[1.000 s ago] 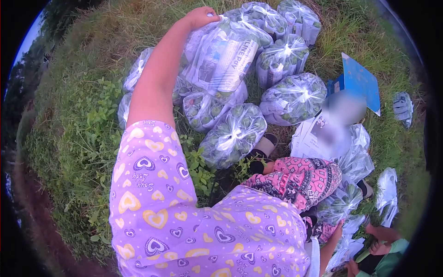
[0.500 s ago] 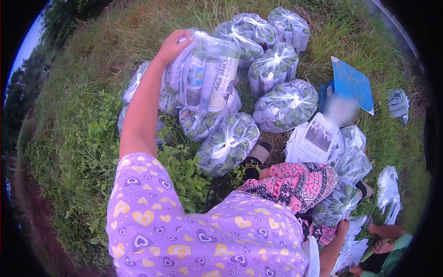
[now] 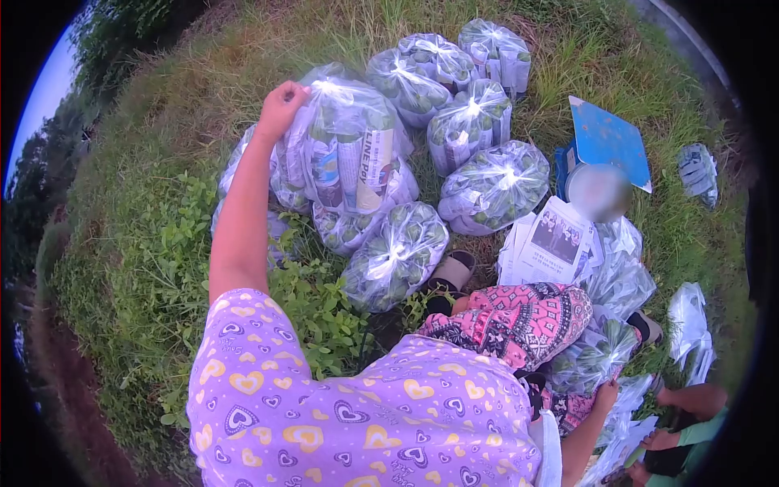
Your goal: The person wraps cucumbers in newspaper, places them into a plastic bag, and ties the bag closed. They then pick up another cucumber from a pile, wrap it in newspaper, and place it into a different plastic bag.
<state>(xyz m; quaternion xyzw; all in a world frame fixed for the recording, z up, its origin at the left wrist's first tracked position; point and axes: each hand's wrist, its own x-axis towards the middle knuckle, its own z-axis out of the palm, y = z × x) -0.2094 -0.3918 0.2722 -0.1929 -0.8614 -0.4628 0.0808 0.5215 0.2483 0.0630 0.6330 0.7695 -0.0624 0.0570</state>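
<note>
My left hand (image 3: pixel 286 104) is closed at the upper left edge of a large clear plastic bag (image 3: pixel 345 154), packed with green produce and lined with newspaper. This bag rests on or against another filled bag (image 3: pixel 353 223) beneath it. Near my legs, my right hand (image 3: pixel 605 395) is closed on the edge of an open clear bag (image 3: pixel 596 357) with greens inside. How its fingers grip the plastic is partly hidden. Beside my shoe, a tied bag of greens (image 3: pixel 396 256) sits on the grass.
More filled bags (image 3: pixel 495 187) stand ahead on the grass. To the right are newspaper sheets (image 3: pixel 556 243), a blue board (image 3: pixel 613 142) and a round pale item (image 3: pixel 596 191), partly blurred. Loose plastic bags (image 3: pixel 690 333) lie far right. A co-worker's green sleeve (image 3: pixel 704 430) shows at lower right.
My left hand and the large bag have moved down and slightly left together. My right hand stays at the bag by my legs. The co-worker's hands have shifted slightly.
</note>
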